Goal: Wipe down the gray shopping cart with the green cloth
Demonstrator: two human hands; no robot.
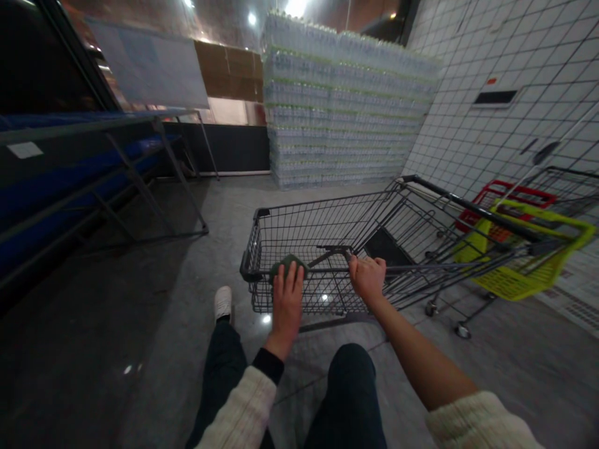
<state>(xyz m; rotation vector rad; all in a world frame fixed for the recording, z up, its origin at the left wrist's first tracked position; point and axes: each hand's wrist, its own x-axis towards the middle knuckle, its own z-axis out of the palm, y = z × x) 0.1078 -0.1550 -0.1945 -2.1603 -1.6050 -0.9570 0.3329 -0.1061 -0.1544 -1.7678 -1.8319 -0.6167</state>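
Note:
A grey wire shopping cart [322, 215] stands side-on in front of me. My left hand [286, 299] presses a dark green cloth or pad [290, 267] onto the near top rim, close to the cart's left corner. The fingers lie over the pad and partly hide it. My right hand [368, 277] is closed in a fist at the same rim, farther right. From beside this fist a thin dark angled piece [333, 251] reaches left over the basket. I cannot tell whether it is part of the cart or held in the hand.
Behind the cart rises a tall stack of wrapped water bottles [346, 106]. A metal-framed rack [161, 140] with blue shelving stands left. Yellow [519, 284] and red baskets [496, 193] sit at right, near a white tiled wall [528, 56]. My legs and white shoe [223, 302] are below.

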